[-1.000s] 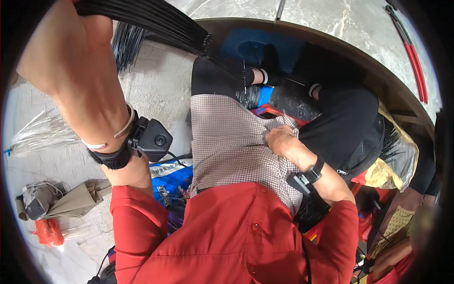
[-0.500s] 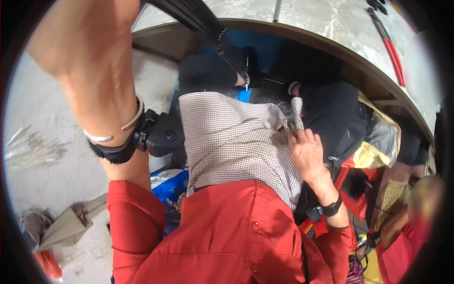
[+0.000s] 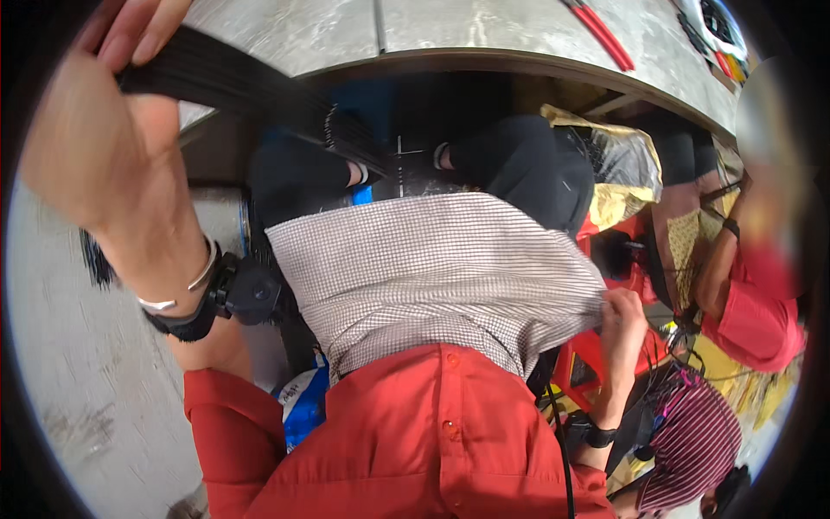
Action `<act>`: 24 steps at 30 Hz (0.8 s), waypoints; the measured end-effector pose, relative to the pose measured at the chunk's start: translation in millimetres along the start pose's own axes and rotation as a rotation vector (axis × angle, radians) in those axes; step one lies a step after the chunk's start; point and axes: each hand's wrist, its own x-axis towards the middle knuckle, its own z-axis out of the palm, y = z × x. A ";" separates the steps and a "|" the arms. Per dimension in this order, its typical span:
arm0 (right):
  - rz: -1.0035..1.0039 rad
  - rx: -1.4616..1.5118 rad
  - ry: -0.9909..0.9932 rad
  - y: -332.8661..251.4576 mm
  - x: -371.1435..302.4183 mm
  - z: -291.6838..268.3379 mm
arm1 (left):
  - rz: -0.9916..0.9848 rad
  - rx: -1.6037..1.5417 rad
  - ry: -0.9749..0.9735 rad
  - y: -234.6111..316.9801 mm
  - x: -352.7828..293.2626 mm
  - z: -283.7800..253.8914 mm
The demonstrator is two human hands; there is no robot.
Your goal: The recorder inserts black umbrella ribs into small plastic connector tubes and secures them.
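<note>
Left hand (image 3: 95, 130) and right hand (image 3: 624, 324) both curled in tight, big grey counter (image 3: 501, 22) across the front, checked cloth (image 3: 424, 259) spread wide, edge pinched by the right hand, long black strips (image 3: 233, 73) bunched in the left hand, slanting down, red-handled tool (image 3: 605, 36) on the counter

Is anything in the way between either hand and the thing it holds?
Nothing visible: the left hand directly grips the bundle of thin black strips, and the right hand directly holds the edge of the checked cloth.

The checked apron (image 3: 424, 259) is matt, creased cloth.
</note>
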 end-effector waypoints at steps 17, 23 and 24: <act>-0.717 0.173 -1.583 -62.4 13.2 400.5 | -0.152 -0.193 -0.120 22.1 -23.4 55.6; -0.876 0.474 -0.753 -99.4 83.3 172.7 | -0.281 -0.185 -0.252 5.6 -51.3 70.5; -0.818 0.573 -0.730 -88.3 94.9 150.3 | -0.305 -0.175 -0.255 4.0 -56.4 74.8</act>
